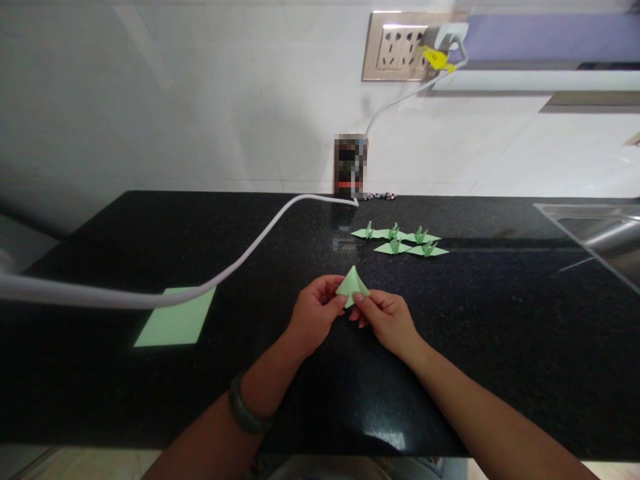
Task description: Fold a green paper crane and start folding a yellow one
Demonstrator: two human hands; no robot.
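A small piece of folded green paper (pixel 352 285) is held between both hands above the black counter, its pointed tip facing away from me. My left hand (pixel 320 305) pinches its left side, thumb in front. On the right edge, my right hand (pixel 384 316) grips it with the thumb pressed on the front face and fingers behind. Several finished origami cranes (pixel 395 247) in the same green stand in two rows just beyond my hands. To the left lies a flat stack or sheet of green square paper (pixel 175 323).
A white cable (pixel 250 250) arcs over the left counter and partly across the green sheet. A phone-like object (pixel 350 165), pixelated, leans on the wall. A socket panel (pixel 400 48) with a plugged-in charger (pixel 447 35) is above. A metal sink (pixel 600 233) sits at the right.
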